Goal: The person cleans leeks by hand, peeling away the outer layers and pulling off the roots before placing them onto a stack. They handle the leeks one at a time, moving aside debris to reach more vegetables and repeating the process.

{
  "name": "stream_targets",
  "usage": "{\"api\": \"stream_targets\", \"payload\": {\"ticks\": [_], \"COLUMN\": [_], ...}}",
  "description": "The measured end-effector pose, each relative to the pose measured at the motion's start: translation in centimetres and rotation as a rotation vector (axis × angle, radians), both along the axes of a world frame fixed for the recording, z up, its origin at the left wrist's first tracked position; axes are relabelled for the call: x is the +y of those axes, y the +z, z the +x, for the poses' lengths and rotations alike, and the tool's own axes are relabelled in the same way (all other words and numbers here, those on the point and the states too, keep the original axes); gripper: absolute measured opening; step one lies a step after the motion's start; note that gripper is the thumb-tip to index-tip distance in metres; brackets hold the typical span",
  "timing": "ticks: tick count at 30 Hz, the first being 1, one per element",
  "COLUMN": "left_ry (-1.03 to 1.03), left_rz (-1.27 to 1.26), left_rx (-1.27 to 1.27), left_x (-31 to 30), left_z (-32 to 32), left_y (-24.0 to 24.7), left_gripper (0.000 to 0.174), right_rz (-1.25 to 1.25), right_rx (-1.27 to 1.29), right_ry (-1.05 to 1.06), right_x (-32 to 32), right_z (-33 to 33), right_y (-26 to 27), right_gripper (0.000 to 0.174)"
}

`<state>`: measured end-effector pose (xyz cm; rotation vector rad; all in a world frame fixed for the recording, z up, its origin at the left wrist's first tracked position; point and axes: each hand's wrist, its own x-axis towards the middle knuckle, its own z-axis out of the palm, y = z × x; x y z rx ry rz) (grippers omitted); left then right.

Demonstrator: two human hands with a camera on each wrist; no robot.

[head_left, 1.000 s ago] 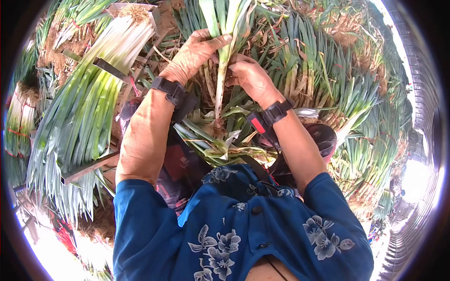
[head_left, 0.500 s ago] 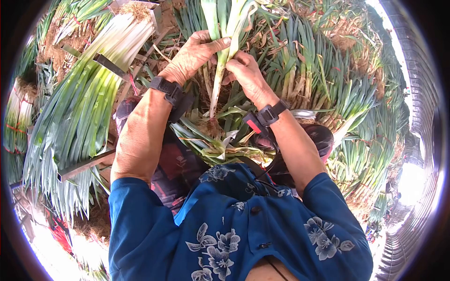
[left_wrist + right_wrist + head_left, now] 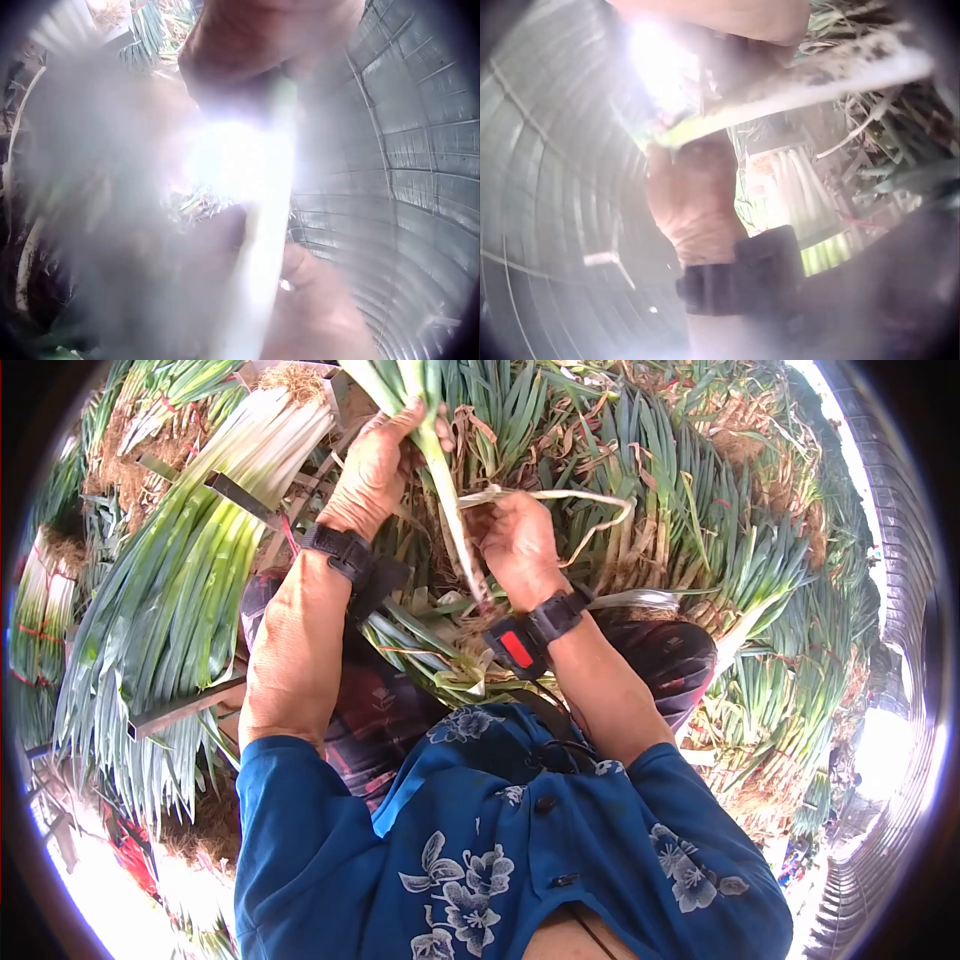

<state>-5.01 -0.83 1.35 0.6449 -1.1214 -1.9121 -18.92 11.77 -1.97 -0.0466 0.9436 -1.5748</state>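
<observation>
A single leek (image 3: 450, 500) is held in front of the person, aslant, its green leaves uppermost and its pale shaft running down to a dirty root end near the right wrist. The left hand (image 3: 378, 465) grips it where the leaves begin to spread, thumb across the front. The right hand (image 3: 520, 540), lower down beside the shaft, has its fingers curled and pinches a thin pale strip (image 3: 565, 494) of leaf, which trails out to the right and bends back. Glare washes out both wrist views, so I cannot tell whether the right fingers also touch the shaft.

Each wrist wears a black strap, the left one (image 3: 340, 550) plain from above, the right one (image 3: 555, 617) with a red-marked unit. Loose leaves (image 3: 410, 650) lie below the leek, between the knees of dark checked trousers (image 3: 370, 720). To the left, a thick bundle of cleaned leeks (image 3: 195, 560) rests against metal bars (image 3: 240, 500), roots at the far end. Many unclean leeks (image 3: 640, 520) crowd the right, and beyond them curves ribbed sheeting (image 3: 860, 880).
</observation>
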Motion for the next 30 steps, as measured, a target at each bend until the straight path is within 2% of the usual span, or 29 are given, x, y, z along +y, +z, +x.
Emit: {"api": "stream_targets", "payload": {"ticks": [2,3,4,5,7,9,10,11,12,13,14,15,16,17,18,19,20,21,23,26,28,30], "left_ry": [0.039,0.063,0.125,0.189,0.261,0.333,0.413,0.436,0.459,0.480,0.502,0.466,0.396,0.324,0.295,0.267,0.239,0.169,0.055,-0.045,-0.084,-0.036], "left_rz": [-0.031,0.012,-0.013,-0.038,0.028,-0.039,-0.044,-0.031,-0.023,-0.016,-0.049,0.003,0.014,0.015,-0.033,-0.079,-0.082,-0.043,0.036,0.117,0.149,0.178], "left_rx": [-0.010,0.082,0.100,0.119,0.146,0.123,0.062,0.040,0.018,-0.004,-0.136,-0.067,-0.114,-0.155,-0.227,-0.298,-0.253,-0.182,-0.083,0.085,0.175,0.129], "left_x": [-1.0,-1.2,-1.6,-2.2,-3.8,-5.9,-5.7,-5.6,-5.7,-5.9,-3.8,-3.4,-2.7,-2.2,-1.7,-1.1,-0.5,0.0,0.3,-0.4,-0.4,-1.2], "left_z": [0.9,1.2,1.7,2.4,4.5,6.7,7.1,7.3,7.5,7.7,6.8,5.8,4.8,3.8,2.8,1.9,0.9,0.4,0.1,0.3,0.2,0.2], "left_y": [0.0,-0.2,-0.1,0.0,0.2,-1.0,-0.8,-0.9,-1.0,-0.9,0.7,0.4,0.2,0.2,-0.1,-0.5,-0.6,-0.6,-0.1,-0.2,0.0,-0.4], "left_gripper": [0.028,0.025,0.024,0.024,0.018,0.017,0.018,0.019,0.020,0.021,0.023,0.022,0.021,0.019,0.020,0.020,0.021,0.024,0.028,0.033,0.030,0.026], "right_rz": [-0.080,-0.134,-0.207,-0.400,-0.413,0.036,0.203,0.188,0.103,0.071,-0.268,0.175,0.194,0.071,-0.088,-0.091,-0.107,-0.133,-0.118,-0.184,-0.200,-0.259], "right_rx": [-0.135,-0.186,-0.233,-0.352,-0.286,0.327,0.764,1.361,1.681,1.837,2.158,2.003,1.759,1.409,1.219,1.005,1.035,1.018,1.224,0.694,0.331,0.019], "right_ry": [0.072,0.094,0.040,0.157,0.400,0.716,1.029,1.510,1.844,1.919,1.760,1.333,0.856,0.609,0.539,0.486,0.500,0.483,0.288,0.235,0.350,0.493], "right_x": [0.4,0.7,1.0,1.3,3.2,7.3,9.2,11.6,14.2,15.6,15.0,12.1,8.6,5.8,3.5,1.7,0.6,-0.6,-1.5,-1.6,-1.3,-0.9], "right_z": [-0.5,-0.9,-1.6,-2.9,-5.5,-6.9,-8.1,-10.0,-12.3,-14.2,-17.9,-15.9,-11.3,-9.0,-6.9,-4.5,-2.4,-1.0,1.3,1.1,0.4,-0.9], "right_y": [1.0,1.6,1.3,0.4,-0.6,-3.7,-5.8,-9.3,-12.0,-13.8,-20.3,-17.8,-7.9,-4.1,-0.5,1.2,3.0,2.4,1.3,1.7,2.8,3.0], "right_gripper": [0.020,0.021,0.018,0.015,0.011,0.016,0.017,0.018,0.020,0.021,0.024,0.027,0.028,0.036,0.041,0.045,0.051,0.049,0.037,0.025,0.024,0.027]}}
